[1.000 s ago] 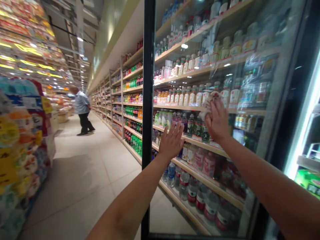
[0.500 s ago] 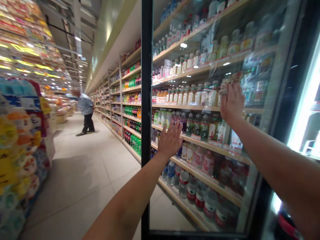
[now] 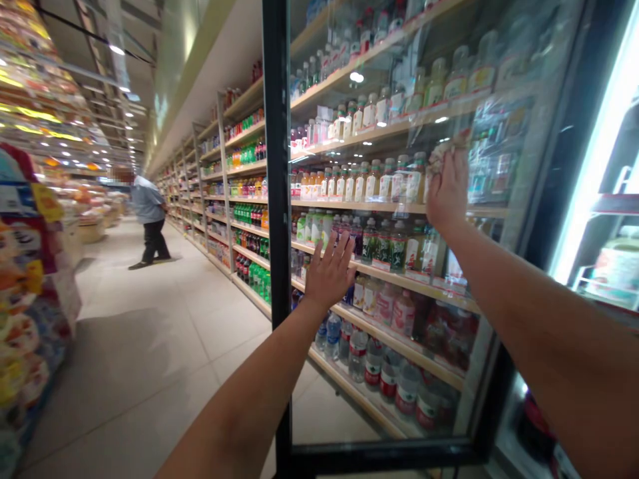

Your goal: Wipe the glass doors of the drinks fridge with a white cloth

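A tall glass door point(image 3: 369, 416) with a black frame stands in front of me, and rows of bottles show through it. My right hand point(image 3: 448, 189) presses a crumpled, pale patterned cloth point(image 3: 443, 152) to the upper middle of the glass. Part of the cloth is covered by my fingers. Lower and to the left, my left hand point(image 3: 329, 269) lies flat on the glass with fingers spread, holding nothing.
Left of the door runs a long wall of drink shelves point(image 3: 249, 199). A person point(image 3: 148, 213) in a light blue shirt is in the aisle. Colourful stacked packages point(image 3: 22, 299) stand at the far left. A lit cooler point(image 3: 609, 266) lies at the right.
My right hand has wiped the cloth up and to the right across the glass. My left hand keeps its place on the door. The view has turned slightly right.
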Demonstrator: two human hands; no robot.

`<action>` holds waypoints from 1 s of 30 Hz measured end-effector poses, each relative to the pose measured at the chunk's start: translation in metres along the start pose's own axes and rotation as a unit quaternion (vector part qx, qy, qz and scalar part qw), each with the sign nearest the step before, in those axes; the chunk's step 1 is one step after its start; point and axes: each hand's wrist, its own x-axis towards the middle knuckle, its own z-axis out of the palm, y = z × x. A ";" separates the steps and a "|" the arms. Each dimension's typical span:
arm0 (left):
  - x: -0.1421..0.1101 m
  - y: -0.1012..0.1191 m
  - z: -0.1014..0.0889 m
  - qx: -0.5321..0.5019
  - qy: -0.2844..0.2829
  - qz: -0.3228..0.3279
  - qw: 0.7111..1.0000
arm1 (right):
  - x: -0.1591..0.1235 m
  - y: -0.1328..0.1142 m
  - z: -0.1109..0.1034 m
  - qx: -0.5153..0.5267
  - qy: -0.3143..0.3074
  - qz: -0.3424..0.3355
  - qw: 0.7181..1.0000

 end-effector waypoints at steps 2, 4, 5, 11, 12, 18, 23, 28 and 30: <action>0.000 0.000 0.001 -0.002 -0.002 -0.001 1.000 | -0.041 0.000 -0.004 0.005 0.026 -0.023 0.999; 0.000 0.001 0.001 -0.002 -0.006 -0.001 1.000 | -0.069 0.003 -0.008 0.003 0.033 -0.041 0.999; 0.000 0.001 0.001 -0.001 -0.007 0.000 1.000 | -0.073 0.006 -0.009 0.000 0.031 -0.045 0.998; 0.000 -0.001 0.001 0.003 0.007 0.000 1.000 | -0.004 0.017 0.001 0.006 0.052 0.062 0.997; 0.000 -0.001 0.001 0.002 0.007 0.000 1.000 | -0.001 0.014 0.003 0.009 0.059 0.078 0.995; 0.001 -0.002 0.002 -0.004 0.004 -0.001 1.000 | -0.068 -0.012 0.002 0.030 0.034 -0.055 0.997; 0.000 -0.004 0.002 0.002 0.013 0.002 1.000 | -0.034 -0.012 0.006 0.046 0.057 0.030 0.997; 0.002 -0.005 0.003 -0.018 0.000 -0.008 1.000 | -0.037 -0.014 -0.001 0.061 0.025 0.033 0.997; 0.002 -0.006 0.004 -0.026 0.001 -0.009 1.000 | -0.064 -0.017 -0.006 0.064 -0.013 -0.021 0.998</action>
